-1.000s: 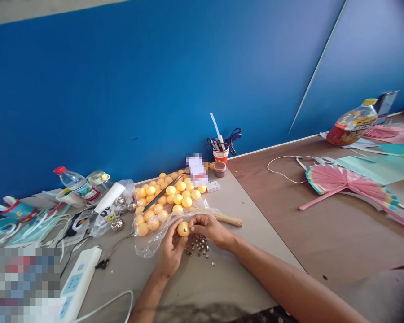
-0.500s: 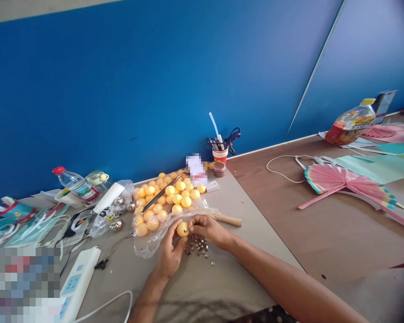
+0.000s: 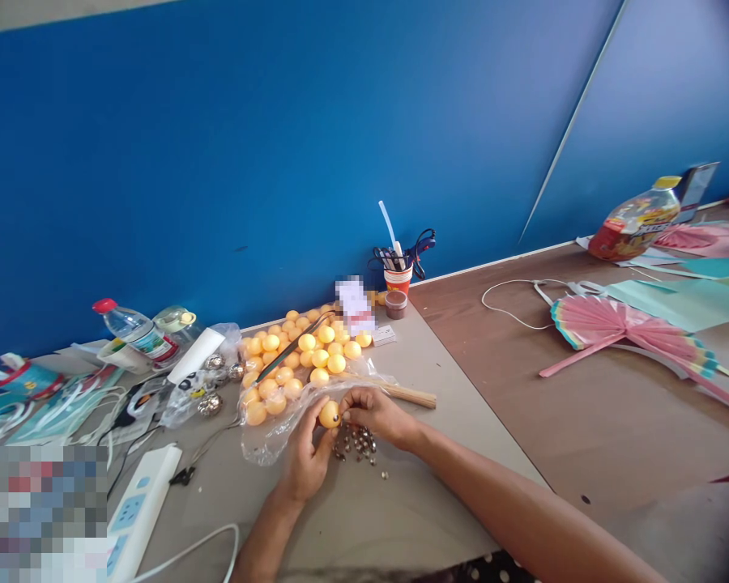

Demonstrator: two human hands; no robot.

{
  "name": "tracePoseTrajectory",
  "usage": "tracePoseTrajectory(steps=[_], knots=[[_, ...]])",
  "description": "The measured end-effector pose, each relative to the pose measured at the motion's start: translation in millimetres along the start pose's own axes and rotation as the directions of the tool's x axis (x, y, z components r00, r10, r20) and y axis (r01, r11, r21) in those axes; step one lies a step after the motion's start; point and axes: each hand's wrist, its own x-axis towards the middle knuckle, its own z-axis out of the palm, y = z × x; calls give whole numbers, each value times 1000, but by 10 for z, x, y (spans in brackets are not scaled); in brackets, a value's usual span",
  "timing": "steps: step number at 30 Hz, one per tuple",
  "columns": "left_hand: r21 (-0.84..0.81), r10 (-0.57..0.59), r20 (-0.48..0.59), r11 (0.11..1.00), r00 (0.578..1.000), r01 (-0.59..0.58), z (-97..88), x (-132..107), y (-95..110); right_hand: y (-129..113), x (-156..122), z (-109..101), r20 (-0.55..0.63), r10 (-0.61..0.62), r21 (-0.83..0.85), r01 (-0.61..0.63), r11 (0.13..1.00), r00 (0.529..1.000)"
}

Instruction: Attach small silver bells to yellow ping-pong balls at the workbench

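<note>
My left hand [image 3: 307,457] grips an orange ping-pong ball [image 3: 329,414] between thumb and fingers. A small dark spot shows on the ball's right side. Close against that side, my right hand [image 3: 370,414] has its fingertips pinched together; whatever they hold is too small to make out. Just below the hands lies a loose pile of small shiny metallic pieces [image 3: 360,442], with one [image 3: 385,475] lying apart. Behind the hands, many more orange balls [image 3: 319,358] sit in and on a clear plastic bag [image 3: 264,445]. A dark slender tool [image 3: 292,348] rests across them.
Right of the bag lies a bundle of thin wooden sticks [image 3: 413,395]. A paper cup [image 3: 398,280] with pens stands by the blue partition [image 3: 279,146]. On the left are a power strip [image 3: 142,510], cables and a bottle [image 3: 139,332]; a pink paper fan [image 3: 625,328] is at right.
The ball has turned slightly in my left hand, and its spot looks darker and a little lower. Both hands otherwise keep their places.
</note>
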Motion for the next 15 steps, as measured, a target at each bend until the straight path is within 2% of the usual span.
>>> tracePoseTrajectory(steps=[15], knots=[[228,188,-31,958,982,-177,35,-30,-26,-22,6,2,-2,28,-50,-28,998,1000]])
